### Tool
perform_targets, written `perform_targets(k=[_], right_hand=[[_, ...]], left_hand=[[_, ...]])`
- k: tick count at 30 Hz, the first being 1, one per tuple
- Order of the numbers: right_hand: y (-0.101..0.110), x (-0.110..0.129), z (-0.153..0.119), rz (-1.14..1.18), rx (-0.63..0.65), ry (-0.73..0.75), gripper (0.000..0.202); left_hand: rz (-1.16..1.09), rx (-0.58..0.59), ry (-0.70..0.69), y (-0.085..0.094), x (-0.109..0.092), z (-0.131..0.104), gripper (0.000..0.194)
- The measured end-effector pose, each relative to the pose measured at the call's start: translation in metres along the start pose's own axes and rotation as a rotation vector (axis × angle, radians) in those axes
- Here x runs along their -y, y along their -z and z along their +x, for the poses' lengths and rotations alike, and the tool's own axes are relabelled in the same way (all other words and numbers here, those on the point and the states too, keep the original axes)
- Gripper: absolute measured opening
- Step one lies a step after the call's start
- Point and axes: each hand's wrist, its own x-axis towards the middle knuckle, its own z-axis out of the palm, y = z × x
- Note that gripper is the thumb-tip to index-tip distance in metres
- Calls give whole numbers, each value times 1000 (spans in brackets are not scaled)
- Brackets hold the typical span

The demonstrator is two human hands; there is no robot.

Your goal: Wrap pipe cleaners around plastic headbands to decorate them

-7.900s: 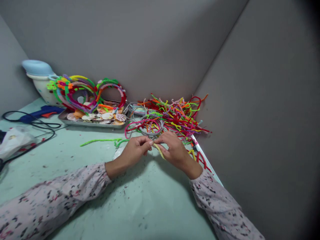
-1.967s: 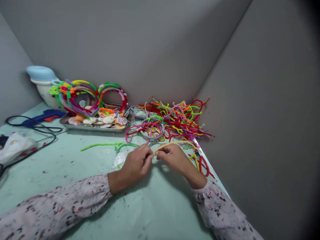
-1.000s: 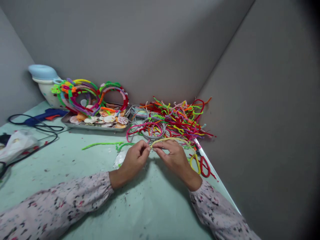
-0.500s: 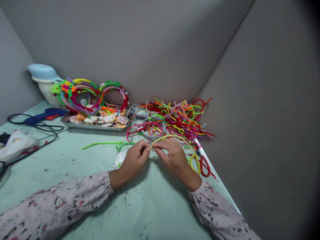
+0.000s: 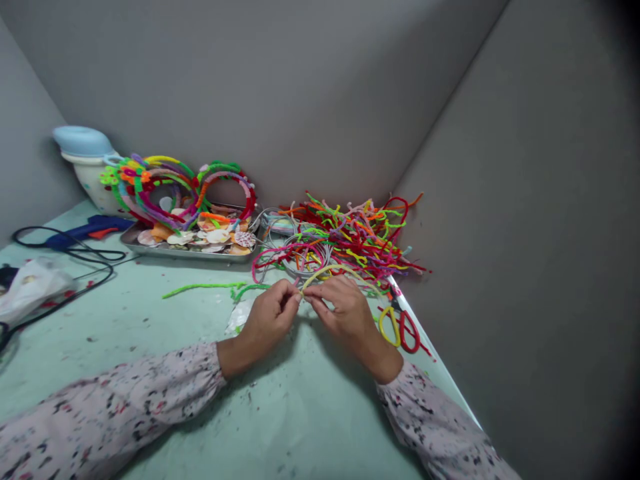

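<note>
A pale yellow pipe cleaner (image 5: 345, 268) arches up from between my fingertips and over my right hand. My left hand (image 5: 270, 317) pinches its near end between thumb and forefinger. Close beside it, my right hand (image 5: 347, 323) has thumb and forefinger pressed on the same end. The exact spot they grip is partly covered by the fingers. Left of my hands lie green pipe cleaners (image 5: 210, 287). By my right wrist are scissors with one yellow and one red handle (image 5: 410, 332).
Behind my hands lies a tangled heap of coloured pipe cleaners (image 5: 360, 233) with coils of grey wire (image 5: 320, 263). A metal tray (image 5: 190, 251) holds shells, with fuzzy hoops (image 5: 227, 173) on it. At left are a blue glue gun (image 5: 75, 233), a black cord (image 5: 107, 273) and a lidded cup (image 5: 93, 177).
My hands stay pinched together in nearly the same place. The arch of the pale yellow pipe cleaner has shifted slightly upward, and its far end no longer droops as far toward the scissors.
</note>
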Motion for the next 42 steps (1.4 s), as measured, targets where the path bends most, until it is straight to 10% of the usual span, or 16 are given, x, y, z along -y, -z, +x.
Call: perform_targets(k=[42], right_hand=[[14,6,0,164,290,-152,9]], left_hand=[[94,101,-141,0,-7,-6,15]])
